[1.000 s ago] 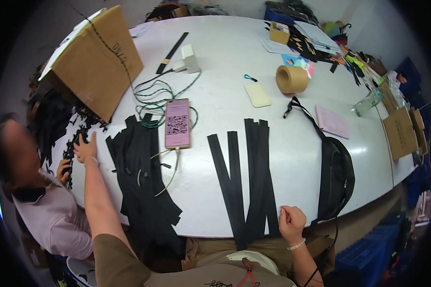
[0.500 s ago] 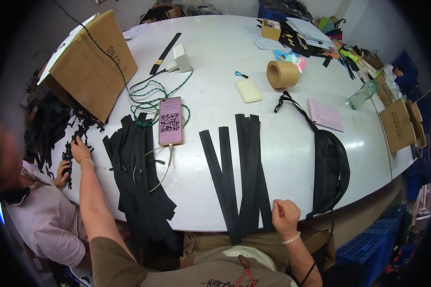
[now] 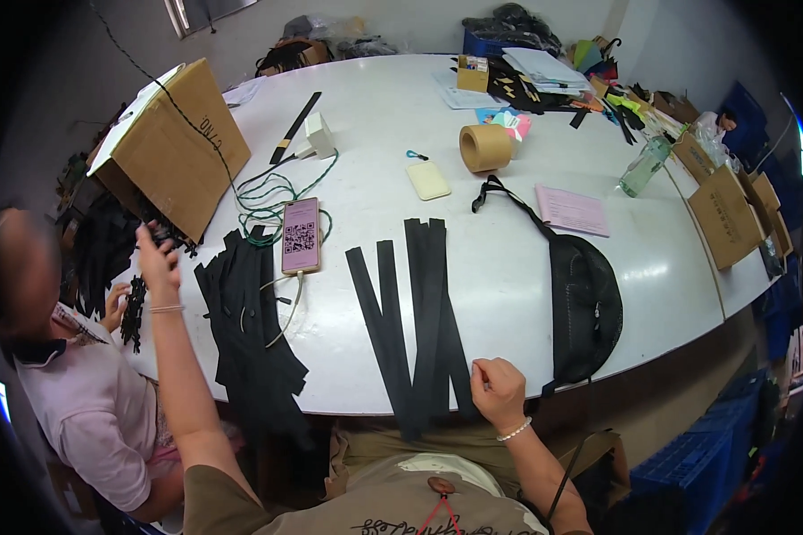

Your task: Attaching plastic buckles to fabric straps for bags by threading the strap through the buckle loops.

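My left hand (image 3: 158, 263) is raised by the cardboard box at the left. Its fingers are closed on small black pieces (image 3: 161, 234), whose exact kind is too small to make out. Near the table's front edge, my right hand (image 3: 499, 393) forms a loose fist with nothing showing in it. Beside that fist lie several long black fabric strips (image 3: 428, 303), fanned and partly overlapping. A thicker heap of black strips (image 3: 245, 330) sits between my left arm and them, hanging over the edge.
A co-worker's hand (image 3: 115, 308) is by a small black pile (image 3: 134, 312). A cardboard box (image 3: 174, 147) stands tilted behind. On the white table (image 3: 366, 134) are a phone (image 3: 301, 236) on a cable, a tape roll (image 3: 485, 148), a black waist bag (image 3: 584, 308) and a bottle (image 3: 644, 168).
My left hand has lifted from the small black pile and moved toward the box, carrying black pieces. My right fist stays by the strips. The whole view has shifted slightly.
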Demonstrator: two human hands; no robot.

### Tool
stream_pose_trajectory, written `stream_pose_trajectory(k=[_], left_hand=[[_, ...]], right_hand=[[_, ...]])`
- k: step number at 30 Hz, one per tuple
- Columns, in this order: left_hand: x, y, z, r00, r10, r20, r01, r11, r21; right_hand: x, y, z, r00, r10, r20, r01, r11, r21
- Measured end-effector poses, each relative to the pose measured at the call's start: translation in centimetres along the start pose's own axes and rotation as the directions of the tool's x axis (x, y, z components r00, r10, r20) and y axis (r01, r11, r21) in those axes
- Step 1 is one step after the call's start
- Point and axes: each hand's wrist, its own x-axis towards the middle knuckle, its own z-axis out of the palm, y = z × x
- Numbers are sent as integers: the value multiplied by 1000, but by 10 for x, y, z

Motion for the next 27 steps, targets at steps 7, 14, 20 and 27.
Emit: stream_pose_trajectory(k=[7, 14, 20, 27], left_hand=[[-175, -80, 171, 789, -442, 427, 269, 873, 407], [-292, -173, 269, 601, -269, 753, -269, 818, 508], [-305, -229, 275, 606, -152, 781, -545, 636, 547], [-321, -187, 265, 547, -193, 814, -626, 552, 552]], right_hand=[[-4, 2, -4, 999, -36, -22, 37, 998, 42], [-9, 6, -7, 998, -42, -51, 45, 997, 60], [-7, 2, -5, 996, -80, -42, 84, 991, 100], [-10, 11, -5, 996, -78, -53, 81, 995, 57]])
